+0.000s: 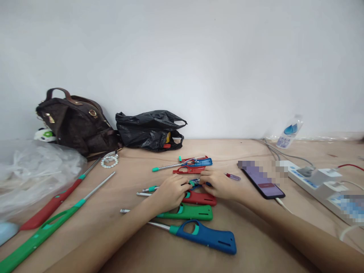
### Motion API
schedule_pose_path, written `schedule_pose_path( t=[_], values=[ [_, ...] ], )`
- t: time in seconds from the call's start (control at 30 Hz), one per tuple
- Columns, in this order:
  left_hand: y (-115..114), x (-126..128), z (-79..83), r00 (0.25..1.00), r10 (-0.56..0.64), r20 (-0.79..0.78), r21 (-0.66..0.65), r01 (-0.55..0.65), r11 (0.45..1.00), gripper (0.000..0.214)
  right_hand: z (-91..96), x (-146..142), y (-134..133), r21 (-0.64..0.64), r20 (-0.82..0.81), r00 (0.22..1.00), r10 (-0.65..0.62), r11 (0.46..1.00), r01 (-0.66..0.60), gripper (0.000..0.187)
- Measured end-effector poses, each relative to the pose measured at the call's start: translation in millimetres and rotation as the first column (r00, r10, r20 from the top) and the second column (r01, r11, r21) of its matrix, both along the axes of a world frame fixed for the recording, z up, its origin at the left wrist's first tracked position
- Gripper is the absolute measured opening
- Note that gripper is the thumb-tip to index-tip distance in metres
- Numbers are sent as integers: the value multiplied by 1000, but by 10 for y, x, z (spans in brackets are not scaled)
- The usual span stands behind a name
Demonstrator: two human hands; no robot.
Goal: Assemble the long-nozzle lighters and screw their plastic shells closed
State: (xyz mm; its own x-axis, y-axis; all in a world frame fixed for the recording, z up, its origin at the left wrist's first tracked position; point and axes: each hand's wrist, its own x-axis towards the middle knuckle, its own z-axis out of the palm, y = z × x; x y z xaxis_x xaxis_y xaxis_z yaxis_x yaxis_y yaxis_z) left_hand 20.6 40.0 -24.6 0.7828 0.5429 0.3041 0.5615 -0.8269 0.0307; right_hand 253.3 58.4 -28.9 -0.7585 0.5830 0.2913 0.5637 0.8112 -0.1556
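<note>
My left hand (pixel 172 191) and my right hand (pixel 217 182) meet at an opened blue gas lighter (pixel 196 185), fingers closed on its two sides. Its inner parts show between the fingertips; the hands cover much of it. Closer to me lie a red lighter (pixel 203 198), a green lighter (pixel 196 212) and a blue lighter (pixel 212 237), partly under my left hand and forearm. Just beyond the hands are a red lighter shell (pixel 192 170) and an opened blue lighter (pixel 200 162) with a metal tube. A small screwdriver (pixel 233 176) rests beside my right hand.
Left are a long red lighter (pixel 54 204), a long green lighter (pixel 54 225), a clear plastic bag (pixel 36 170) and a beaded bracelet (pixel 109 162). A backpack (pixel 76 125) and black bag (pixel 145 131) stand behind. Right are a phone (pixel 261 180), power strip (pixel 301 176) and bottle (pixel 290 131).
</note>
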Motion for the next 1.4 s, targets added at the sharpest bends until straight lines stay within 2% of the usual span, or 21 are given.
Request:
schedule_pose_path(
  t=[0.27,0.33,0.4,0.47,0.53,0.63,0.8,1.0,1.1,1.23,1.4],
  values=[
    [145,-75,-16,942,120,313,-282,-28,959,35,-42,8,-11,-25,-34,999,-19,1000,18,13],
    [189,-80,-57,897,180,404,-372,-19,928,31,-51,11,-10,-34,-29,999,-22,999,21,13],
    [223,-79,-97,847,244,472,-487,19,873,28,-53,10,-14,-42,-20,1000,-22,999,21,14],
    [244,-76,-127,814,277,511,-536,50,843,25,-52,5,-19,-47,-25,999,-20,999,19,14],
    [253,-73,-141,803,273,530,-516,50,855,22,-57,2,-24,-47,-43,999,-20,999,18,15],
    [249,-68,-146,829,237,507,-423,-1,906,22,-76,0,-22,-39,-53,998,-17,999,15,15],
    [235,-51,-152,929,133,345,-267,-39,963,32,-87,-4,-20,-12,-56,998,-12,1000,12,14],
    [221,-29,-136,976,73,206,-123,-48,991,27,-56,-13,-35,-9,-12,1000,-27,1000,27,14],
    [194,-29,-115,984,52,170,-89,-37,995,29,-56,-32,-63,12,1,998,-56,998,56,13],
    [176,-40,-98,983,62,173,-86,-47,995,33,-54,-65,-110,69,15,1000,-21,997,20,32],
    [222,-71,-104,968,74,242,-166,-33,986,33,-38,-41,-92,-13,32,999,-5,1000,6,29]
  ],
)
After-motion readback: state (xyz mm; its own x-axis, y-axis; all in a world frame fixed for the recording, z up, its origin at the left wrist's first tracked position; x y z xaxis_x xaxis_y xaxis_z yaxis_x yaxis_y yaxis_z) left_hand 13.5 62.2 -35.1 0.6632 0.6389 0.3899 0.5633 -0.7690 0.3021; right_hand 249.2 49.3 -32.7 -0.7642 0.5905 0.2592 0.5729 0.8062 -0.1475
